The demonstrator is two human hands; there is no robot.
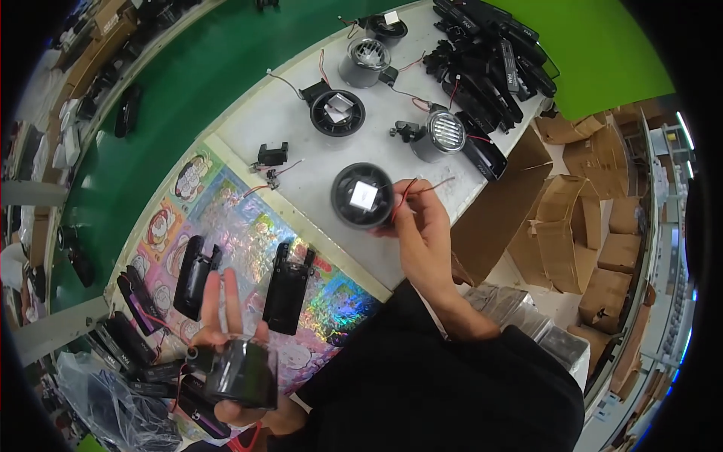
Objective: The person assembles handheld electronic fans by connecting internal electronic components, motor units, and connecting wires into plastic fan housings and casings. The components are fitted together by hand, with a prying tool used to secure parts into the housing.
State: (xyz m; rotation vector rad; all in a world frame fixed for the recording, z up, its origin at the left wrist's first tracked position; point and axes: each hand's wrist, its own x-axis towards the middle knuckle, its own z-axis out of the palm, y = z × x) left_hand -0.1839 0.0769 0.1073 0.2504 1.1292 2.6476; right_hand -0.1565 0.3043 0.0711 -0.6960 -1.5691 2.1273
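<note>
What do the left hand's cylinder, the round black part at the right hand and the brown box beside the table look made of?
Cylinder in the left hand: probably glossy dark plastic; it shows smooth highlights.
Round black part at the right hand: likely semi-gloss plastic, from its soft sheen; metal possible.
Brown box: apparently matte cardboard, judging by its dull brown wall.

The round fan housing (361,173) is black, its square sticker (364,196) white; the mat (226,205) is iridescent with multicoloured cartoons; the floor (169,113) is green, the cartons (608,294) brown.
</note>
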